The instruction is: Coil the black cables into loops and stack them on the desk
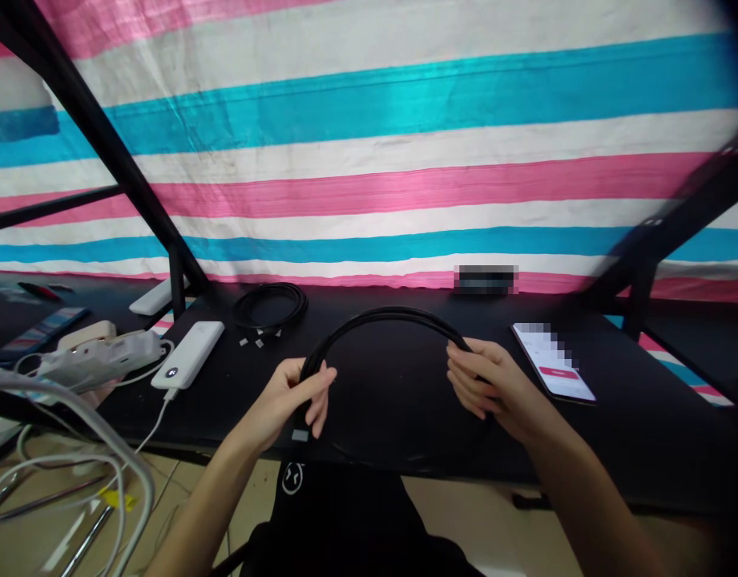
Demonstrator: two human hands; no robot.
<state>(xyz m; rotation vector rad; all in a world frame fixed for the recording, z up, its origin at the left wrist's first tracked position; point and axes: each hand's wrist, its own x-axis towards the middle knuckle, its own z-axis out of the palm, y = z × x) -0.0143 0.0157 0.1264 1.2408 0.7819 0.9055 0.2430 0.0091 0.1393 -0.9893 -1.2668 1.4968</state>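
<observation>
A looped black cable (393, 314) arches between my two hands, above the front of the black table. My left hand (300, 393) is closed around the cable's left side, thumb across it, and a grey metal plug (300, 436) hangs just below the fingers. On the right, my right hand (489, 381) pinches the other side of the loop between thumb and fingers. Whatever part of the loop lies beneath the hands is hard to make out against the dark table. Another coiled black cable (271, 303) with several metal plugs lies beyond my left hand.
A white power bank (188, 355) with a white cord lies at left, near a white power strip (113, 358). A lit phone (554, 365) lies right of my right hand. Black metal frame bars (113, 152) rise at both sides. Striped sheeting (369, 184) hangs behind the table (398, 401).
</observation>
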